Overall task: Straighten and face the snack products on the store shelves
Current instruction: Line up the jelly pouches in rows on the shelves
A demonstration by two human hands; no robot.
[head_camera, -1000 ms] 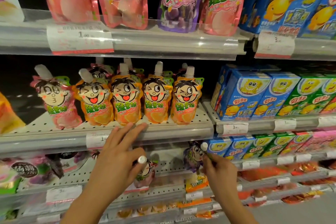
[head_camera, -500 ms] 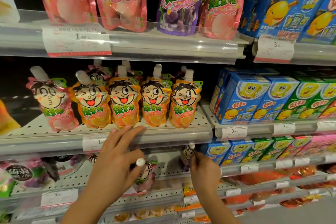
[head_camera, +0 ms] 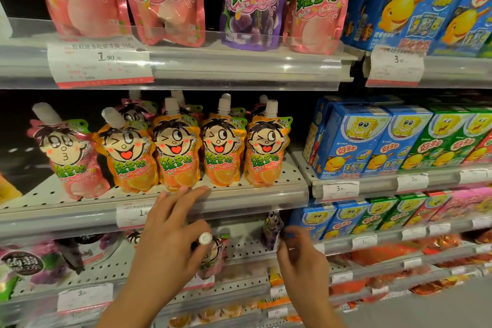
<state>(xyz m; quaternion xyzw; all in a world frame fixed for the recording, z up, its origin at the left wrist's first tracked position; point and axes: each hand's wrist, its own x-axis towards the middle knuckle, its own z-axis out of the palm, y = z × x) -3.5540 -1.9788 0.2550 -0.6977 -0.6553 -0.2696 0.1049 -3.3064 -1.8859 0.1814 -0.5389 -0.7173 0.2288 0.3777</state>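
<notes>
My left hand [head_camera: 170, 237] lies with straight fingers on the front rail of the middle shelf [head_camera: 253, 200], just below a row of orange jelly pouches [head_camera: 175, 157]. Its thumb touches the white cap of a pink pouch [head_camera: 214, 261] standing on the lower shelf. My right hand [head_camera: 300, 261], blurred, has curled fingers that pinch the lower edge of a small purple grape pouch [head_camera: 271, 231], which stands upright under the middle rail. A pink peach pouch [head_camera: 69, 157] leans left at the end of the orange row.
Large pink and purple pouches [head_camera: 253, 2] fill the top shelf behind a clear lip. Blue and green snack boxes [head_camera: 372, 141] stand to the right on several shelves. Dark packets [head_camera: 24, 263] lie at the lower left. The floor [head_camera: 426, 309] shows at the bottom right.
My right hand has carried the purple pouch back under the middle rail and slid down from its cap to its lower edge. My left hand has hardly moved.
</notes>
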